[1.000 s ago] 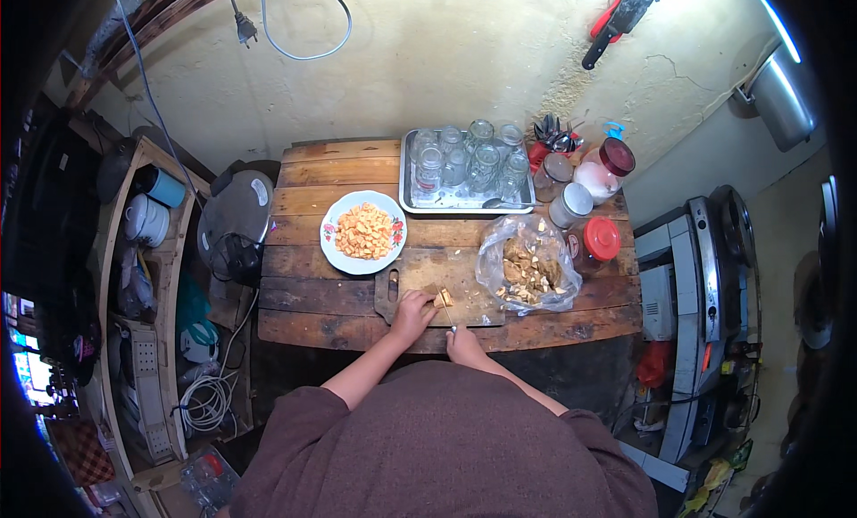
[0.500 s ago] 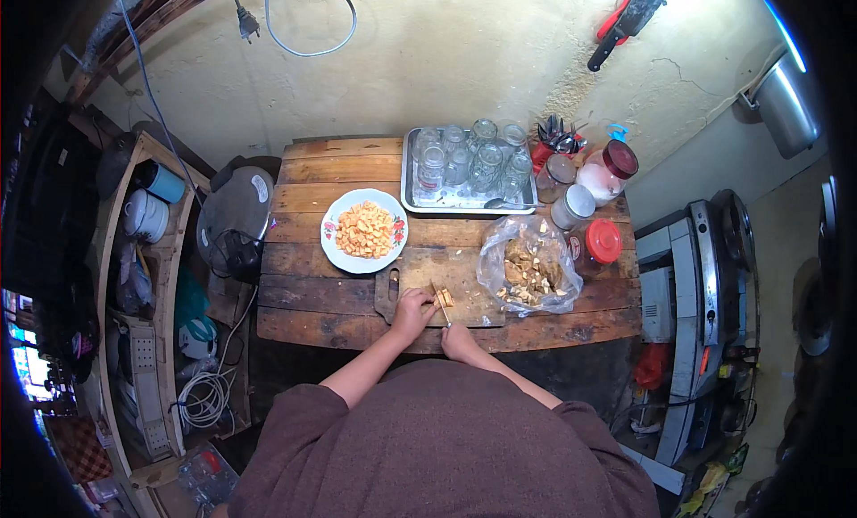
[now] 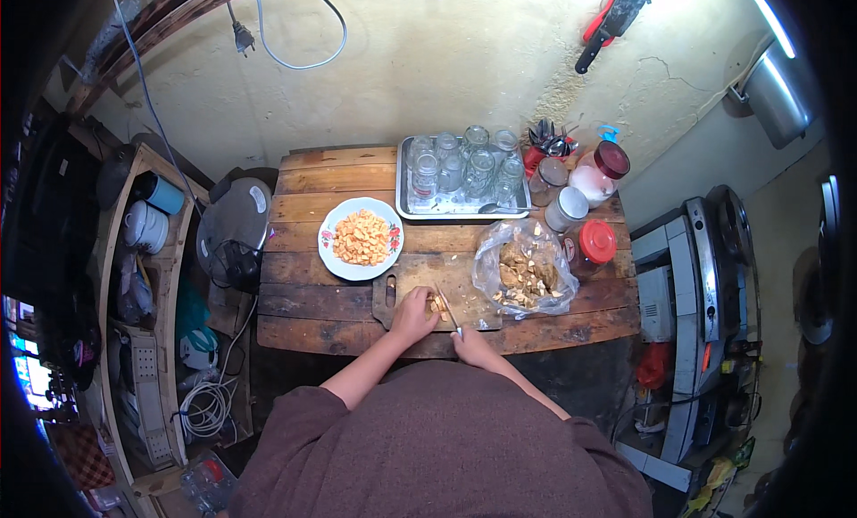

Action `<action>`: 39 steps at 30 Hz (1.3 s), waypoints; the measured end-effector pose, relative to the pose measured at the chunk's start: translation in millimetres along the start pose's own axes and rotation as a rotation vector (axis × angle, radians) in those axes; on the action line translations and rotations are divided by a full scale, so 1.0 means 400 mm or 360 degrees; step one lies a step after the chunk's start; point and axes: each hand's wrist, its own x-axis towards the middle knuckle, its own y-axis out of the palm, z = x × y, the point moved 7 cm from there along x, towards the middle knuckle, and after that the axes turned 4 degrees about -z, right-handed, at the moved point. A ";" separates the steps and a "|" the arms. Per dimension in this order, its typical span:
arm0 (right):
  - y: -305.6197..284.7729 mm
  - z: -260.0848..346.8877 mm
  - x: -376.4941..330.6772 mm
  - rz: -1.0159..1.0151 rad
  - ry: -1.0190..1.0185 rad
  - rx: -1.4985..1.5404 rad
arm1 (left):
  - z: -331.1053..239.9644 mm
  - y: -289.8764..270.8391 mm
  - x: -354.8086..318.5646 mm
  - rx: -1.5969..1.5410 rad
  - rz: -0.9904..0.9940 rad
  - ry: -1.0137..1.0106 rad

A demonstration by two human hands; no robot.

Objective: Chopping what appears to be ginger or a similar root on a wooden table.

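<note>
My right hand [image 3: 476, 350] grips a knife [image 3: 452, 312], its blade pointing away from me over a wooden cutting board [image 3: 415, 273]. Just left of the blade, the fingers of my left hand [image 3: 414, 316] close on a small clump of tan-orange food pieces [image 3: 438, 307]; their exact kind is too small to tell. A white bowl [image 3: 332, 264] with a floral rim stands beyond the board, heaped with chopped orange pieces [image 3: 361, 238]. At the board's right lies an open clear plastic bag [image 3: 485, 266] holding brownish lumps and pale bits [image 3: 527, 277].
A metal tray [image 3: 412, 213] of upside-down glasses stands at the back. Along the table's right are a red-lidded jar [image 3: 597, 242], other jars and a red holder of cutlery [image 3: 549, 146]. A shelf [image 3: 170, 313] stands left, a stove [image 3: 705, 250] right. A cleaver [image 3: 616, 22] hangs on the wall.
The knife has shifted slightly right, away from the pieces under my left hand, and my right hand moved with it. The whole view has tilted a little.
</note>
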 end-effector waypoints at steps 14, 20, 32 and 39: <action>-0.036 -0.173 0.009 -0.0218 0.0017 0.0364 | -0.038 0.149 0.041 0.0934 0.0348 0.0681; -0.046 -0.159 0.018 -0.0124 0.0133 0.0414 | 0.034 0.138 0.081 0.0439 0.0366 0.0445; -0.052 -0.142 0.042 -0.0024 0.0065 0.0691 | 0.180 -0.238 0.245 0.0504 -0.0376 -0.0060; -0.048 -0.142 0.042 0.0052 0.0086 0.0769 | 0.053 -0.079 0.145 0.0433 0.0268 -0.0041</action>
